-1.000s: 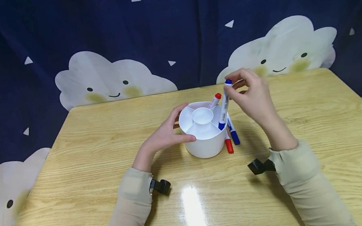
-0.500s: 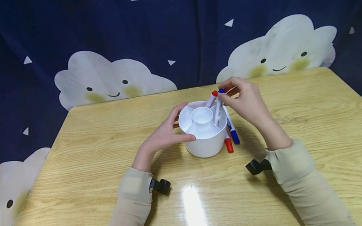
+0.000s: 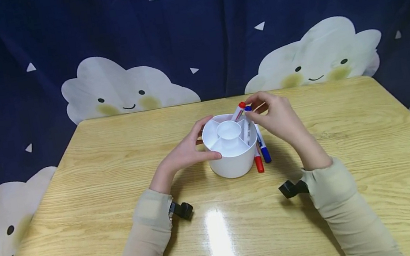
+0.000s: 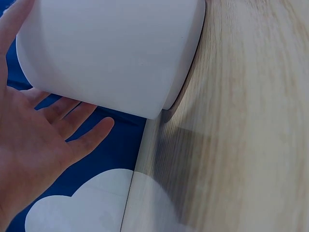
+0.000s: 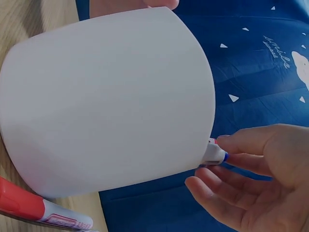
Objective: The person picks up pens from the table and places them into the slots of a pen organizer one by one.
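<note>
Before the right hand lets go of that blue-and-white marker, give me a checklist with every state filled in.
1. Left hand steadying the white divided organizer: ok, thumb at the near side.
2. Right hand pinching the blue-and-white marker near its upper end: ok.
3. That marker's lower part inside the organizer: ok.
4. Its lower end on the compartment floor: cannot tell, hidden.
5. Red-capped marker and blue-capped marker off the tabletop: not ok, both lie beside the organizer.
</note>
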Tool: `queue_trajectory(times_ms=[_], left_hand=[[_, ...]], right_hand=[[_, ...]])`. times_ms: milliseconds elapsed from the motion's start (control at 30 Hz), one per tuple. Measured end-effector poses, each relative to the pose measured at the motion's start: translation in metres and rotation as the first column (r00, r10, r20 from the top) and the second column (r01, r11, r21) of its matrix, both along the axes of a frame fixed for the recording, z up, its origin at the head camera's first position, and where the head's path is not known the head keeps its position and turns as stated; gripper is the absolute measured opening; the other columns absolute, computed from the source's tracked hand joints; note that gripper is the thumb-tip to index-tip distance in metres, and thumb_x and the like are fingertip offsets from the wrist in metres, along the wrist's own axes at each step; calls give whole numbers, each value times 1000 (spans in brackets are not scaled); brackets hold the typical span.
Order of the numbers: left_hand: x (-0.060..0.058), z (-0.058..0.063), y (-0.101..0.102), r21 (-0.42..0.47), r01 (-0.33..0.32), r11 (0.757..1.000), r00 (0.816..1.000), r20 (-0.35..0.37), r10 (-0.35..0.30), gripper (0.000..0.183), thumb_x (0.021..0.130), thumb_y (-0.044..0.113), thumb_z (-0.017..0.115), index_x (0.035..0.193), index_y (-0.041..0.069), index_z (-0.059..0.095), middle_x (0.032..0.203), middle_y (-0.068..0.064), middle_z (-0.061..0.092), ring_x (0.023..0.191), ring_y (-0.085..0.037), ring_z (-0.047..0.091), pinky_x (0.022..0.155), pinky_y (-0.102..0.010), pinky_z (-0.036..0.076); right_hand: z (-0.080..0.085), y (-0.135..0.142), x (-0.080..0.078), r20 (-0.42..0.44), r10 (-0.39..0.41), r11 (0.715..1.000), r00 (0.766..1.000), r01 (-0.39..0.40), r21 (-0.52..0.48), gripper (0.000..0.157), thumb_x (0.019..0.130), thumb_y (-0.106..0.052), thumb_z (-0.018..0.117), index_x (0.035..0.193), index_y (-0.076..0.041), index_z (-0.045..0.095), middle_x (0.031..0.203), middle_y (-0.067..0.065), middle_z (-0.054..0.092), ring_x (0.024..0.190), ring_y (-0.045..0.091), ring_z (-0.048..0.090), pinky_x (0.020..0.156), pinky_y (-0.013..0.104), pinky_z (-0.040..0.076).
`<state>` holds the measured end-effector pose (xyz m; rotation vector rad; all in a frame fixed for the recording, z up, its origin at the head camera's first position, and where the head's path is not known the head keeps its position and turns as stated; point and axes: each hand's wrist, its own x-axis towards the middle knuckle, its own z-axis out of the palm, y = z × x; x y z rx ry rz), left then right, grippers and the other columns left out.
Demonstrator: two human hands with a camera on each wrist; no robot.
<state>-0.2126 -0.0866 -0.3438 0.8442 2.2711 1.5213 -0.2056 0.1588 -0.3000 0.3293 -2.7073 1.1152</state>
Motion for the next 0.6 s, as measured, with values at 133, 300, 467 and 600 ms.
queue_trajectory(times_ms=[133, 300, 467, 600], left_hand=[[6, 9, 1, 4, 10, 1000, 1000, 3, -10, 92, 73, 9, 74, 145, 9, 16, 142, -11, 30, 125, -27, 36, 103, -45, 31], [-2, -4, 0, 2, 6, 1000, 1000, -10, -6, 93, 73, 13, 76, 145, 13, 16, 142, -6, 31, 124, -23, 36, 103, -43, 32], [-8, -14, -1, 8, 9, 1000, 999, -32, -9, 95, 71, 19, 77, 145, 15, 17, 140, -1, 32, 124, -20, 36, 103, -41, 33], [-9, -14, -2, 13, 10, 1000, 999, -41, -9, 96, 70, 24, 78, 145, 16, 18, 140, 0, 32, 123, -20, 37, 102, -41, 34]], right_hand=[[1, 3, 0, -5, 2, 1000, 1000, -2, -5, 28, 86, -21, 61, 111, -9, 60, 98, 10, 64, 88, 25, 61, 69, 36, 53], [0, 8, -2, -12, -11, 999, 1000, 10, -36, 26, 89, -22, 56, 110, -7, 61, 96, 10, 64, 81, 23, 63, 64, 30, 53], [-3, 13, -5, -1, -27, 998, 1000, 27, -58, 26, 89, -21, 55, 110, -6, 60, 94, 10, 62, 75, 23, 64, 61, 26, 53], [-8, 16, -10, 18, -18, 998, 1000, 19, -68, 26, 90, -21, 54, 110, -4, 59, 92, 12, 61, 75, 23, 62, 60, 22, 53]])
